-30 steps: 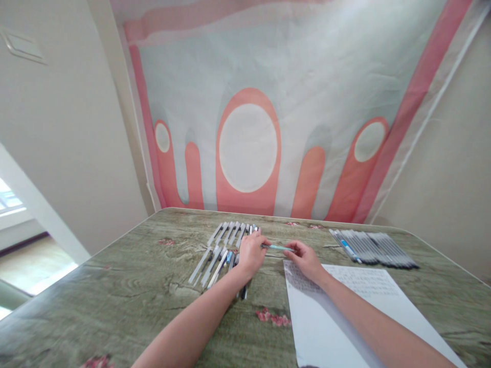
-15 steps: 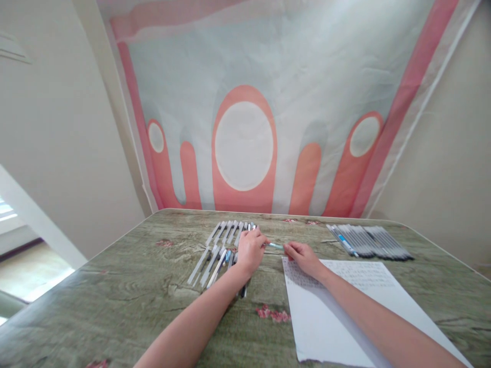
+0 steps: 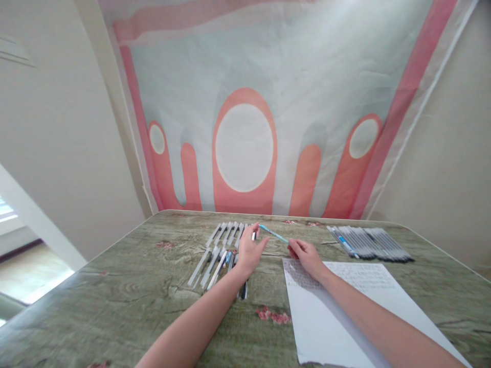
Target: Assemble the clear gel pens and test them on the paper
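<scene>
A light-blue pen (image 3: 273,234) slants up to the left from my right hand (image 3: 306,256), whose fingers are closed on its lower end. The pen's far end reaches close to the fingertips of my left hand (image 3: 250,254); I cannot tell whether they touch. My left hand is open, its thumb spread away from the fingers. It hovers over the right side of two rows of pens, a back row (image 3: 227,233) and a front row (image 3: 210,266), and hides part of both.
Under my right forearm lies a sheet of paper (image 3: 326,317) with handwriting along its top. A row of grey pens or refills (image 3: 370,243), with a blue-and-white pen (image 3: 348,246) on it, lies at the back right of the wood-patterned table (image 3: 126,296). A printed cloth (image 3: 291,66) hangs behind.
My left hand has let go of the blue pen's left end and spread its thumb. That end now points higher, while my right hand keeps its hold and has barely moved.
</scene>
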`<state>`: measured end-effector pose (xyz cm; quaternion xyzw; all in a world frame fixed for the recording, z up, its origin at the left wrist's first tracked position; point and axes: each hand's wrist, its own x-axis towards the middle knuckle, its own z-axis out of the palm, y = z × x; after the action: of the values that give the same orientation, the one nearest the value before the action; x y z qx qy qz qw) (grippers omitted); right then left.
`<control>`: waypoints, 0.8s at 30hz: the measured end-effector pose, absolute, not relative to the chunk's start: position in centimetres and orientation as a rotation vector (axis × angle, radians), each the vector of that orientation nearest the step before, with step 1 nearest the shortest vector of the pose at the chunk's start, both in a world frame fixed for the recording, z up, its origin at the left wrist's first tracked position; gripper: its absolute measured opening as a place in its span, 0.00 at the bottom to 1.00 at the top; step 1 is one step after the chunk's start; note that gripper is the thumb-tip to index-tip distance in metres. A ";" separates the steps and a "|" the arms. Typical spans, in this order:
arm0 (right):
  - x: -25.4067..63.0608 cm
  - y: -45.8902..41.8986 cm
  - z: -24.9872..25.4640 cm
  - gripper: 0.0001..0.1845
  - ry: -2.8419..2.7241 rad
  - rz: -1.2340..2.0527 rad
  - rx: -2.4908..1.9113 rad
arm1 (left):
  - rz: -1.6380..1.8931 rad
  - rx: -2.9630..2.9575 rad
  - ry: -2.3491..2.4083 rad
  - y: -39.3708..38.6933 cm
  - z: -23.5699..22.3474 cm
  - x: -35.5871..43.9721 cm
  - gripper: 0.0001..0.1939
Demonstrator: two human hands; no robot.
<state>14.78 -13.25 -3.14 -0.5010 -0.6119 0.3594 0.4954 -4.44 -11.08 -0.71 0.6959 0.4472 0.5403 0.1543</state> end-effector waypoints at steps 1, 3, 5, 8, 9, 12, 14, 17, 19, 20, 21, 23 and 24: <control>14.8 -13.3 -3.1 0.25 -1.496 0.863 -1.214 | 1.550 2.014 1.273 -11.2 -0.7 -4.5 0.22; 14.8 -13.4 -3.1 0.25 -1.526 0.854 -1.211 | 1.548 2.052 1.265 -11.3 -0.5 -4.5 0.21; 14.9 -13.4 -3.2 0.25 -1.555 0.849 -1.208 | 1.539 2.072 1.264 -11.4 -0.5 -4.6 0.20; 15.0 -13.4 -3.3 0.23 -1.582 0.846 -1.198 | 1.524 2.073 1.260 -11.4 -0.5 -4.6 0.20; 15.0 -13.4 -3.4 0.22 -1.589 0.847 -1.194 | 1.525 2.069 1.258 -11.4 -0.5 -4.6 0.21; 15.0 -13.2 -3.7 0.20 -1.623 0.864 -1.179 | 1.522 2.060 1.243 -11.3 -0.5 -4.4 0.22; 14.8 -13.1 -4.0 0.19 -1.655 0.872 -1.160 | 1.521 2.049 1.226 -11.2 -0.4 -4.3 0.24; 14.7 -13.1 -4.3 0.19 -1.683 0.866 -1.140 | 1.516 2.036 1.182 -11.3 -0.2 -4.1 0.26; 14.6 -13.1 -4.3 0.18 -1.681 0.865 -1.133 | 1.492 2.034 1.147 -11.5 -0.1 -4.1 0.28; 14.6 -13.2 -4.2 0.18 -1.679 0.867 -1.127 | 1.473 2.034 1.131 -11.5 0.0 -4.1 0.28; 14.6 -13.2 -4.1 0.18 -1.681 0.867 -1.119 | 1.451 2.032 1.117 -11.6 0.0 -4.0 0.29; 14.5 -13.3 -3.8 0.18 -1.689 0.863 -1.098 | 1.415 2.020 1.091 -11.7 0.0 -3.9 0.34; 14.5 -13.4 -3.6 0.17 -1.683 0.859 -1.087 | 1.410 2.005 1.086 -11.8 0.0 -3.7 0.37</control>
<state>14.50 -13.37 -3.64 -0.4421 -0.6846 0.3492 0.4625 -3.74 -11.84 -0.03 0.7282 0.3942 0.5121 0.2282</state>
